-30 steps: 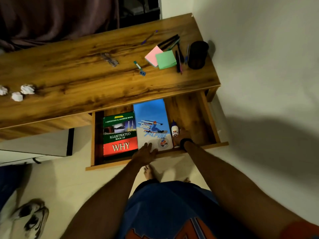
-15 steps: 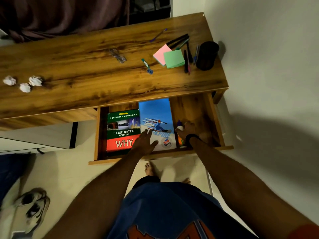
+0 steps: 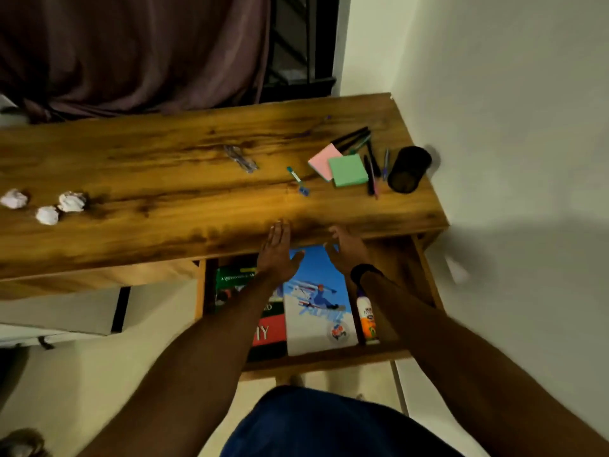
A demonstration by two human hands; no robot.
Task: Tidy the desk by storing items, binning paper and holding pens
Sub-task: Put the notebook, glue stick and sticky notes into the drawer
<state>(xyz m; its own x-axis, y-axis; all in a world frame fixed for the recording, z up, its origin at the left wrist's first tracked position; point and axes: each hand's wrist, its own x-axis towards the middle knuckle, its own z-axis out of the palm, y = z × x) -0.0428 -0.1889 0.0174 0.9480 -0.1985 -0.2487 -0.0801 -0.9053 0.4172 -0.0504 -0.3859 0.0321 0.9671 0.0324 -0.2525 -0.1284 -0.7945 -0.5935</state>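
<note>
From the head view, both hands have left the drawer (image 3: pixel 425 278) floor since a second ago: the left hand (image 3: pixel 276 255), which then lay on the front edge of the blue book (image 3: pixel 316 301), and the right hand (image 3: pixel 346 250), which was down by the glue bottle (image 3: pixel 366 316), are now raised side by side over the back of the drawer, fingertips at the front edge of the desk (image 3: pixel 164 179). The bottle, upright under the right hand before, now lies flat along the right side of the blue book, cap pointing away, touching nothing but the drawer floor. The camera has also tipped up, so a curtain (image 3: pixel 131 51) fills the top. On the green book (image 3: pixel 235 288), mostly under the left forearm, only "A QUESTION & AN" and a white "HY" on a red band can be read; the blue cover shows a skier and the word "ALPINE" (blurred). The bottle's label is too small to read. Both hands are flat, palms down, fingers spread and empty; the right wrist wears a dark band. On the desk lie three paper balls (image 3: pixel 46 206) at the left, pink and green sticky pads (image 3: pixel 342 168), loose pens (image 3: pixel 370 166) and a black cup (image 3: pixel 408 169) at the right.
</note>
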